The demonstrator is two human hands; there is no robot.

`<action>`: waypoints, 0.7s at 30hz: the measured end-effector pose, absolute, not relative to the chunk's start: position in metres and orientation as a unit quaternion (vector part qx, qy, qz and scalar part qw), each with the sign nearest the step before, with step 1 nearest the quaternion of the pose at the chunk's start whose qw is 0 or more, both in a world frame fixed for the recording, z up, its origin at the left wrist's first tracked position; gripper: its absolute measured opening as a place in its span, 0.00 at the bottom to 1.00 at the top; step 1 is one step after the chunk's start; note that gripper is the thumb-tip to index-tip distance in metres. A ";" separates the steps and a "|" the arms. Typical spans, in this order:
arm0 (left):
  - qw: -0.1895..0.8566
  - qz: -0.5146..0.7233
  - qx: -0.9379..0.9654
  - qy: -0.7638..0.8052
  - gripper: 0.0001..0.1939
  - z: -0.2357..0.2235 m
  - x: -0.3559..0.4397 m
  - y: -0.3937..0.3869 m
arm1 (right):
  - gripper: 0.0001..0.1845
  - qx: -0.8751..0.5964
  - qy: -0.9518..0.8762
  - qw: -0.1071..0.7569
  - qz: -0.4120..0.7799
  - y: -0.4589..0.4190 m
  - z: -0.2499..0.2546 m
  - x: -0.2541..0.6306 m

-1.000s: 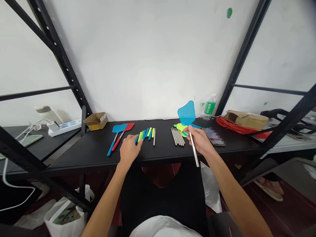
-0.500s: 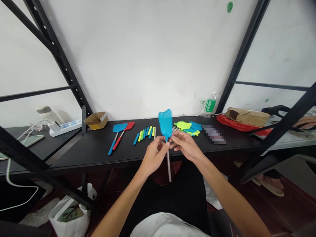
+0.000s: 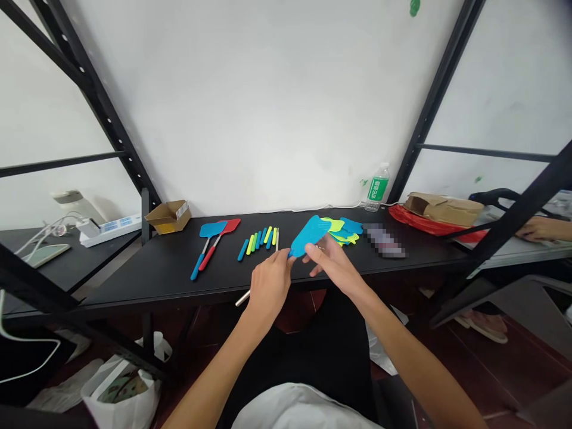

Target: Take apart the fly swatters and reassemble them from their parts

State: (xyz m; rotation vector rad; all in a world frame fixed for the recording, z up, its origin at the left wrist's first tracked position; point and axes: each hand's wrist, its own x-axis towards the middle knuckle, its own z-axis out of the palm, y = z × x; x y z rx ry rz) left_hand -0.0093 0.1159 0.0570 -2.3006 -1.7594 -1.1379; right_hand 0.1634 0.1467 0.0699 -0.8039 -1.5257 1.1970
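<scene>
Over the table's front edge I hold a blue fly swatter head (image 3: 308, 237) fitted on a thin metal rod (image 3: 242, 298). My left hand (image 3: 272, 277) is closed around the rod just below the head's neck, and the rod's free end sticks out to the lower left. My right hand (image 3: 333, 262) grips the head's edge, thumb on its face and fingers partly hidden behind. Beyond it lies a pile of yellow-green and blue swatter heads (image 3: 346, 231). To the left are several blue and green handle grips (image 3: 257, 241) in a row.
A blue swatter (image 3: 201, 253) and a red swatter (image 3: 214, 247) lie on the black table (image 3: 147, 268). Behind them stands an open cardboard box (image 3: 168, 217). A bottle (image 3: 378, 187) stands by the wall. At the far right is another person's hand (image 3: 543, 228).
The swatter has tipped from nearly upright to slanting right, its rod end swinging to the left. My left hand has turned over the rod; my right hand has moved onto the head.
</scene>
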 end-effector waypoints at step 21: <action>-0.595 -0.506 -0.501 -0.373 0.16 0.049 -0.006 0.155 | 0.19 -0.274 -0.351 0.755 0.481 0.202 0.092 0.281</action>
